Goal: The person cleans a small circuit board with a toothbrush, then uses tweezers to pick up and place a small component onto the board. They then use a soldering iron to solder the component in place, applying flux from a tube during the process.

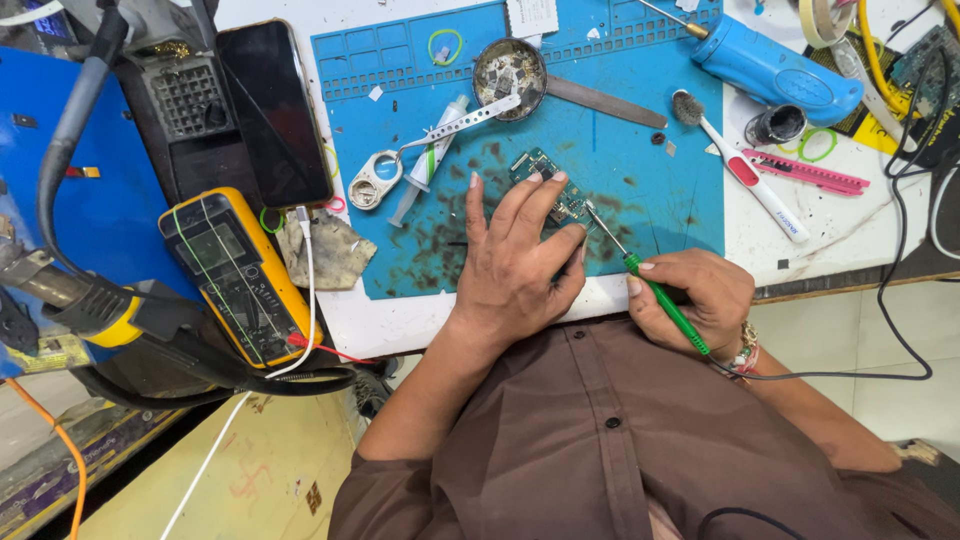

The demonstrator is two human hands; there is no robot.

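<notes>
While the small green circuit board [548,185] lies on the stained blue work mat [650,160], near the middle of it, your left hand [520,265] presses it down with spread, flat fingers [538,200]; they rest on the board and do not clench around it. Your right hand [695,300] grips a green-handled soldering iron [650,290] like a pen, fingers closed on the handle, and its thin metal tip touches or nearly touches the right edge of the board; I cannot tell which. Above the board, on the mat, stand a round metal dish [508,72] full of small parts, a flat metal strip [605,102] and a syringe [428,160]. To your right lie a white brush [745,178], a pink cutter [805,172] and a blue handheld tool [775,70]. To your left lie a black phone [272,110], a yellow multimeter [240,275] and a dirty cloth [335,250].
</notes>
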